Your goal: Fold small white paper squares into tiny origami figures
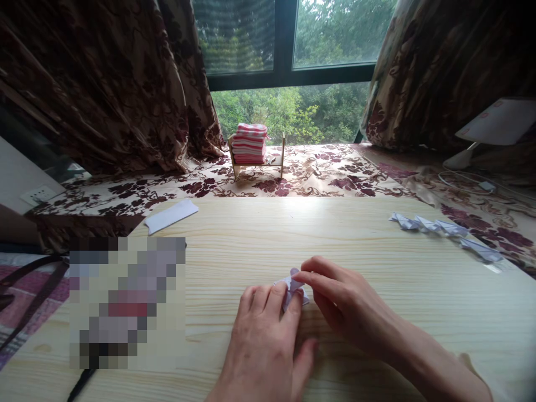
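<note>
Near the front middle of the wooden table lies a small folded piece of white paper, partly hidden by fingers. My left hand holds it down from the near left, fingertips pressed on it and the thumb apart on the tabletop. From the right, my right hand reaches over, its fingers closed at a raised flap of the same paper. The flap stands up between the two hands.
Several folded paper pieces form a row at the table's right edge. A stack of white paper strips lies at the back left. A blurred-out object with a black cord is on the left. Beyond the table, a small rack holds striped cloths.
</note>
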A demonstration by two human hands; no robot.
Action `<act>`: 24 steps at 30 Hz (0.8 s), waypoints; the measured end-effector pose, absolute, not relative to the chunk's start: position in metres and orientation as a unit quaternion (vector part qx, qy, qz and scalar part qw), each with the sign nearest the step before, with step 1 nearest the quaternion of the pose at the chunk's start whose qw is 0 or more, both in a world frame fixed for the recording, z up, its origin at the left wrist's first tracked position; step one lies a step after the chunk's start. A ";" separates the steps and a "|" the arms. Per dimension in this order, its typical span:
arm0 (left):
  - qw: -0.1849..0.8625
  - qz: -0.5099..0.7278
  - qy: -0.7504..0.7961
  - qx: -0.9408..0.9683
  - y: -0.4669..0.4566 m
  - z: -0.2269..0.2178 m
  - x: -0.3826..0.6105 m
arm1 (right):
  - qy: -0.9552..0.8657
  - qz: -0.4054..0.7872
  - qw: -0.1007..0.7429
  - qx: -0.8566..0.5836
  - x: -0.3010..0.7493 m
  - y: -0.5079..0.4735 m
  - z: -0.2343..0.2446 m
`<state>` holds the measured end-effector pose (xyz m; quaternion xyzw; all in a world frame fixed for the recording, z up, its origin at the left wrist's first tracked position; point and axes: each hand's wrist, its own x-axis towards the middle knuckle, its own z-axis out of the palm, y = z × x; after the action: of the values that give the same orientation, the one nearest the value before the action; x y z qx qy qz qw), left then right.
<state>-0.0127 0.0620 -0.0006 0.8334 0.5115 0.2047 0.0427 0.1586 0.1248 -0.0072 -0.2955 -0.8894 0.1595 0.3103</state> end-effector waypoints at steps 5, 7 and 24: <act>0.027 0.199 0.524 0.828 0.062 -0.009 -0.009 | -0.889 0.164 0.311 -0.293 0.158 0.124 -0.007; 0.012 0.192 0.523 0.830 0.061 -0.014 -0.009 | -0.888 0.161 0.312 -0.298 0.158 0.124 -0.006; 0.015 0.200 0.539 0.818 0.057 -0.017 -0.007 | -0.895 0.039 0.276 -0.349 0.144 0.119 0.007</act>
<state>-0.0068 0.0568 -0.0170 0.8183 0.5388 0.1996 0.0147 0.1441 0.1191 0.0072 -0.3486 -0.8949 0.0388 0.2759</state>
